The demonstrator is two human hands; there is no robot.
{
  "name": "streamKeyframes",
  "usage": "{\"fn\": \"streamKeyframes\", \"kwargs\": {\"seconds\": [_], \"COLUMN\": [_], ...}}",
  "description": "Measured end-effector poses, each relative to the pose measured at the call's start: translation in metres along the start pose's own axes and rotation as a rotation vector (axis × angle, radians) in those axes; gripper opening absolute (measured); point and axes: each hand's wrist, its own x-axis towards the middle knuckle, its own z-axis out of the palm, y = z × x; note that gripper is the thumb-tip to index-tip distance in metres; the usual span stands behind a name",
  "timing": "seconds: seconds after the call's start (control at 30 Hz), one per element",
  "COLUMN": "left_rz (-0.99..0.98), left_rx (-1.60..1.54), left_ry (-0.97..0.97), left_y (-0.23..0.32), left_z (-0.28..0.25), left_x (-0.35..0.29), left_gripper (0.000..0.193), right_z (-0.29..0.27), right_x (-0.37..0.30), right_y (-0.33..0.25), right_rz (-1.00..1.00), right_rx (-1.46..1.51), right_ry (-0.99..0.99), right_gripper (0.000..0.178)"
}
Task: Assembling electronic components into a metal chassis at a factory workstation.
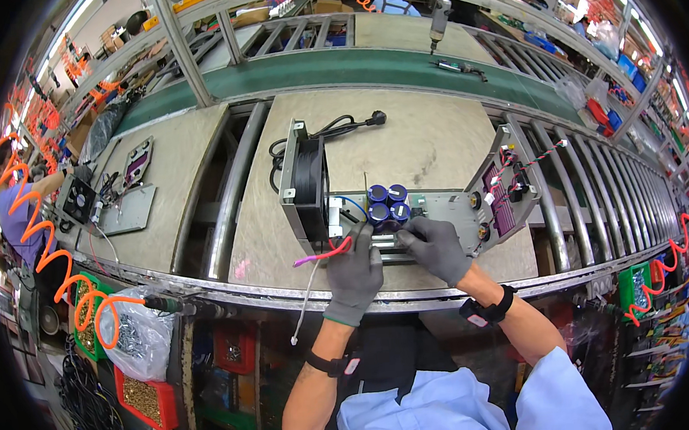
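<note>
A metal chassis [447,206] lies on a wooden board, with a black fan [309,187] upright at its left end. Four-sided in layout, a cluster of blue cylindrical capacitors [388,203] stands near its middle. My gloved left hand [355,275] is closed at the chassis's front edge, just before the capacitors. Beside it run red and magenta wires [323,255] and a white cable [308,299]. My gloved right hand [438,252] is closed opposite, its fingertips at the same front edge. What the fingertips pinch is hidden. The right end panel [506,183] carries a purple circuit board [501,207].
A black power cord [348,126] lies behind the chassis. Metal rollers [592,179] flank the wooden board [449,128]. A powered screwdriver [440,25] hangs above a green belt [290,74]. At left, another person [24,202] works at a similar unit. Screw bins [147,396] sit below.
</note>
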Motion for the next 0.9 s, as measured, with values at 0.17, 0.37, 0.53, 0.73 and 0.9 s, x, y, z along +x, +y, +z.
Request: {"fn": "streamKeyframes", "kwargs": {"seconds": [0.17, 0.37, 0.53, 0.73, 0.9], "left_rz": [-0.031, 0.019, 0.016, -0.007, -0.007], "left_rx": [-0.041, -0.015, -0.029, -0.069, -0.113], "left_ry": [-0.005, 0.048, 0.034, 0.037, 0.038], "left_y": [-0.002, -0.004, -0.005, -0.006, -0.009], "left_z": [0.000, -0.002, -0.002, -0.002, 0.001], "left_x": [-0.001, 0.002, 0.001, -0.001, -0.004], "left_gripper": [0.043, 0.041, 0.042, 0.043, 0.043], "right_z": [0.008, 0.010, 0.012, 0.014, 0.013], "right_x": [-0.002, 0.000, -0.002, 0.003, 0.004], "right_y": [0.005, 0.003, 0.003, 0.011, 0.017], "right_rz": [-0.095, -0.156, -0.164, -0.070, -0.048], "right_rx": [-0.012, -0.070, -0.135, -0.065, -0.039], "right_ry": [0.049, 0.070, 0.051, 0.073, 0.007], "right_gripper": [0.016, 0.019, 0.022, 0.020, 0.021]}}
